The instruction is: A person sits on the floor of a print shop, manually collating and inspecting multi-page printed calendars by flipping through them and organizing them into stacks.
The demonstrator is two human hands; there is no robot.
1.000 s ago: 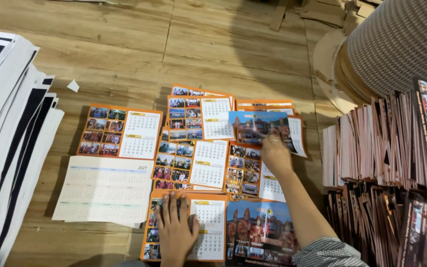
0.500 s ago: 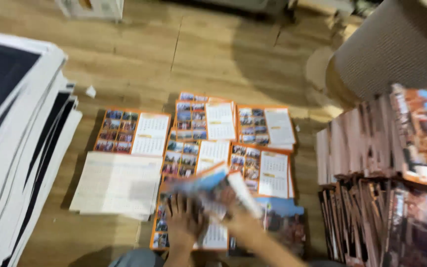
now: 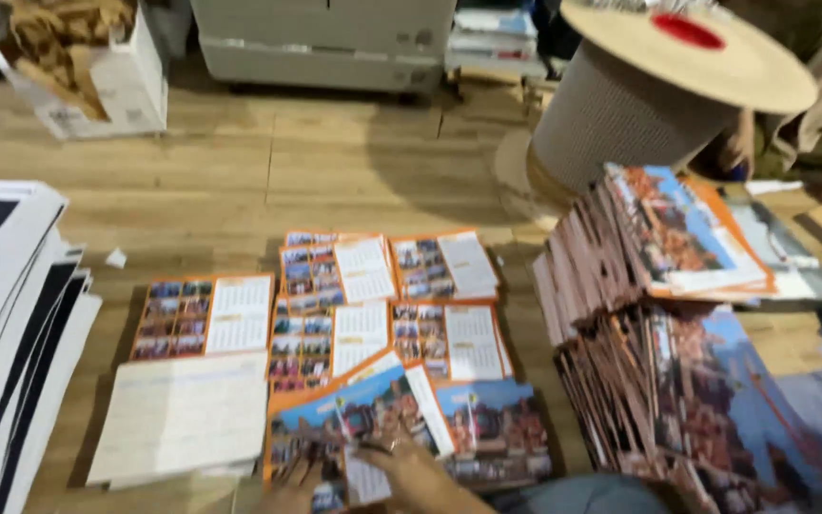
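At the floor's left edge lies a slanting stack of large black-and-white sheets [image 3: 11, 324]. At the far left corner stands a white carton [image 3: 97, 76] filled with brown card scraps. Nearer, a pale printed sheet [image 3: 183, 414] lies flat, and beside it rows of orange-bordered calendar pages [image 3: 373, 305], each with a photo grid on its left half and a white date grid on its right.

At the near edge, toward the middle, the right hand [image 3: 401, 457] rests fingers-down on a tilted calendar page with a blue-sky photo [image 3: 359, 419]. It is blurred, so I cannot tell whether it pinches the page or only presses it. The left hand [image 3: 283, 490] is barely in view, and its state cannot be told.

Right of these, fanned stacks of pages [image 3: 658, 314] lean against a big thread spool [image 3: 620, 105].

The page sits askew over its neighbours. A sliding push could drag the sheets beneath out of their rows, and the leaning stacks look liable to slump.
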